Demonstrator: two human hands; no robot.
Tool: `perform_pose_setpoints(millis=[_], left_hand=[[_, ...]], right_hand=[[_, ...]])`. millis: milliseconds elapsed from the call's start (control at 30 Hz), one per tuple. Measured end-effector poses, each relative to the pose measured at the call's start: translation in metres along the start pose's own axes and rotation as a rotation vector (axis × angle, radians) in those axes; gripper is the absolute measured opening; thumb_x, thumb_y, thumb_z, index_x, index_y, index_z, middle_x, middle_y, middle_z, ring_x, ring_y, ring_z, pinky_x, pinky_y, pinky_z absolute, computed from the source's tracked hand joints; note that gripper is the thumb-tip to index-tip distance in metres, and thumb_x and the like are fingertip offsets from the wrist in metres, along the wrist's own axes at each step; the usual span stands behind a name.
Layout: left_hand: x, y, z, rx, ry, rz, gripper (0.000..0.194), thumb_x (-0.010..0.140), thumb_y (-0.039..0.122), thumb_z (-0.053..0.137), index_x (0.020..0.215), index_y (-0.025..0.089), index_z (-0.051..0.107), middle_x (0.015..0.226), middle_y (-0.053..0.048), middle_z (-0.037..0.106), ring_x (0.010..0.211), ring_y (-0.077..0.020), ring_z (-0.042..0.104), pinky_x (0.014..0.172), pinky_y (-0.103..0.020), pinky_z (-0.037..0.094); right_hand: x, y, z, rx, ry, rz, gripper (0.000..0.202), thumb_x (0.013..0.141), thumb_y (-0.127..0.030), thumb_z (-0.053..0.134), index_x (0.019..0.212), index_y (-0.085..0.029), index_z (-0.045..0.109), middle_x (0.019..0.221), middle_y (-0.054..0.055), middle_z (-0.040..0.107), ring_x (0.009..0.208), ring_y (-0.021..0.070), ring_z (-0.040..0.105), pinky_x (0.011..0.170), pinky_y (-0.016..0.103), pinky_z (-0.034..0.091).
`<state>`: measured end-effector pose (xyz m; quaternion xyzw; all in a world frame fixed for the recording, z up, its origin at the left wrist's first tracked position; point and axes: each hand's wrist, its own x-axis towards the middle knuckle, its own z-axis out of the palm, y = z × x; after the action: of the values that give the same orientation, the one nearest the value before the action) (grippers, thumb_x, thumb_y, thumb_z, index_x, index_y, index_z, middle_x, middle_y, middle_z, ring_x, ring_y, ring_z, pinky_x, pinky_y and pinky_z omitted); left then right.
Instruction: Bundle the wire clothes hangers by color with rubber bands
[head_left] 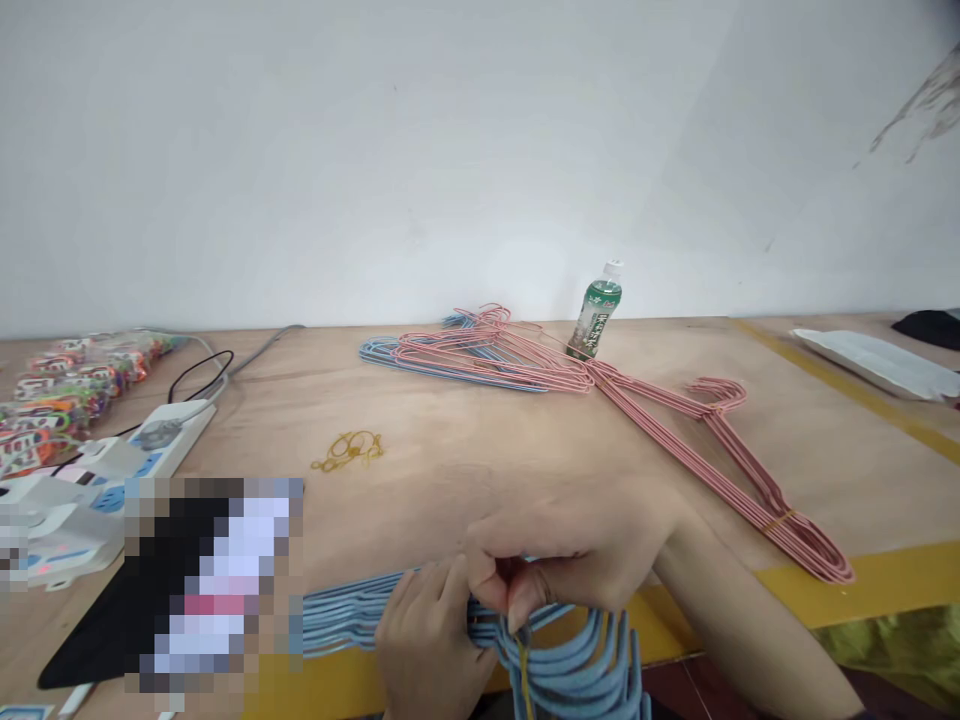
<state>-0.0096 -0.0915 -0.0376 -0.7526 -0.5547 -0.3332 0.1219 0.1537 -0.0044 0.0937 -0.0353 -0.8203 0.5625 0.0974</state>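
Note:
A bundle of blue clothes hangers lies at the table's front edge, with its hooks to the right. My left hand is closed round the bundle beside the hooks. Just above and to the right, my right hand is closed in a pinch on a yellow rubber band, which hangs down over the hanger necks. My fingers hide part of the band. Other yellow rubber bands lie loose on the table, farther off to the left.
Pink hangers, banded together, lie at the right. More pink and blue hangers are at the back near a drink bottle. On the left are a blurred-out device, power strips and bagged colourful items. A white tray sits far right.

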Motion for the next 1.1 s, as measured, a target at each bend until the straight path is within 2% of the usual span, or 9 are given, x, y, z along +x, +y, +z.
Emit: perform_pose_setpoints(millis=[167, 367, 433, 500, 567, 633, 733, 867, 1100], left_hand=[[0.007, 0.005, -0.004, 0.065, -0.051, -0.038, 0.019, 0.085, 0.020, 0.042, 0.074, 0.025, 0.058, 0.063, 0.000, 0.064, 0.061, -0.0178, 0.057, 0.062, -0.030, 0.039], [0.021, 0.008, -0.005, 0.166, -0.199, -0.164, 0.013, 0.080, 0.023, 0.054, 0.074, 0.027, 0.065, 0.062, -0.001, 0.065, 0.062, -0.0199, 0.060, 0.059, -0.029, 0.037], [0.028, 0.007, -0.004, 0.153, -0.296, -0.206, 0.011, 0.074, 0.022, 0.059, 0.081, 0.027, 0.067, 0.067, -0.002, 0.068, 0.067, -0.0223, 0.063, 0.059, -0.029, 0.037], [0.033, 0.005, -0.002, 0.151, -0.348, -0.250, 0.011, 0.073, 0.021, 0.059, 0.079, 0.026, 0.067, 0.067, -0.002, 0.068, 0.068, -0.0233, 0.064, 0.058, -0.029, 0.036], [0.037, 0.004, 0.000, 0.157, -0.355, -0.276, 0.010, 0.074, 0.020, 0.057, 0.076, 0.025, 0.066, 0.067, -0.002, 0.068, 0.068, -0.0230, 0.064, 0.057, -0.029, 0.036], [0.039, 0.004, 0.002, 0.154, -0.344, -0.279, 0.012, 0.071, 0.019, 0.058, 0.078, 0.025, 0.066, 0.070, -0.003, 0.069, 0.070, -0.0231, 0.065, 0.058, -0.028, 0.036], [0.042, 0.003, 0.003, 0.140, -0.338, -0.280, 0.017, 0.069, 0.018, 0.058, 0.083, 0.024, 0.066, 0.073, -0.003, 0.069, 0.074, -0.0234, 0.065, 0.061, -0.029, 0.038], [0.049, 0.002, -0.002, 0.108, -0.402, -0.271, 0.016, 0.075, 0.018, 0.054, 0.086, 0.023, 0.064, 0.078, -0.003, 0.069, 0.078, -0.0223, 0.065, 0.064, -0.029, 0.038], [0.046, 0.000, -0.008, 0.068, -0.457, -0.227, 0.020, 0.074, 0.013, 0.050, 0.087, 0.022, 0.061, 0.079, -0.003, 0.068, 0.079, -0.0223, 0.064, 0.064, -0.029, 0.038]], right_hand=[[-0.019, -0.009, -0.004, -0.019, 0.118, 0.122, 0.007, 0.087, -0.022, 0.057, 0.087, -0.016, 0.053, 0.079, 0.001, 0.054, 0.071, 0.0106, 0.051, 0.066, 0.025, 0.045], [-0.089, -0.003, 0.032, -0.205, 1.177, 0.135, 0.009, 0.092, -0.028, 0.054, 0.086, -0.021, 0.057, 0.076, 0.002, 0.052, 0.073, 0.0147, 0.050, 0.065, 0.027, 0.042], [-0.104, 0.008, 0.056, -0.188, 1.363, 0.078, 0.008, 0.090, -0.031, 0.056, 0.089, -0.023, 0.056, 0.072, 0.001, 0.050, 0.066, 0.0151, 0.048, 0.058, 0.027, 0.042], [-0.107, 0.019, 0.083, -0.176, 1.312, 0.177, 0.011, 0.090, -0.030, 0.056, 0.081, -0.024, 0.057, 0.067, -0.001, 0.051, 0.060, 0.0139, 0.049, 0.054, 0.025, 0.042], [-0.098, 0.030, 0.109, -0.166, 1.117, 0.332, 0.007, 0.087, -0.031, 0.059, 0.088, -0.025, 0.063, 0.075, 0.002, 0.061, 0.071, 0.0176, 0.059, 0.065, 0.029, 0.050], [-0.080, 0.038, 0.129, -0.173, 1.080, 0.462, 0.036, 0.083, -0.035, 0.064, 0.118, -0.028, 0.058, 0.103, 0.006, 0.066, 0.098, 0.0245, 0.062, 0.088, 0.038, 0.051], [-0.053, 0.044, 0.140, -0.202, 1.090, 0.518, 0.078, 0.079, -0.042, 0.068, 0.146, -0.031, 0.029, 0.144, 0.010, 0.044, 0.131, 0.0306, 0.042, 0.106, 0.047, 0.039], [-0.029, 0.042, 0.119, -0.263, 1.059, 0.425, 0.068, 0.090, -0.045, 0.053, 0.149, -0.030, 0.023, 0.155, 0.006, 0.026, 0.142, 0.0299, 0.021, 0.115, 0.050, 0.023], [0.003, 0.042, 0.071, -0.080, 1.013, 0.098, 0.044, 0.098, -0.038, 0.038, 0.141, -0.027, 0.041, 0.129, 0.007, 0.057, 0.127, 0.0189, 0.045, 0.112, 0.042, 0.027]])
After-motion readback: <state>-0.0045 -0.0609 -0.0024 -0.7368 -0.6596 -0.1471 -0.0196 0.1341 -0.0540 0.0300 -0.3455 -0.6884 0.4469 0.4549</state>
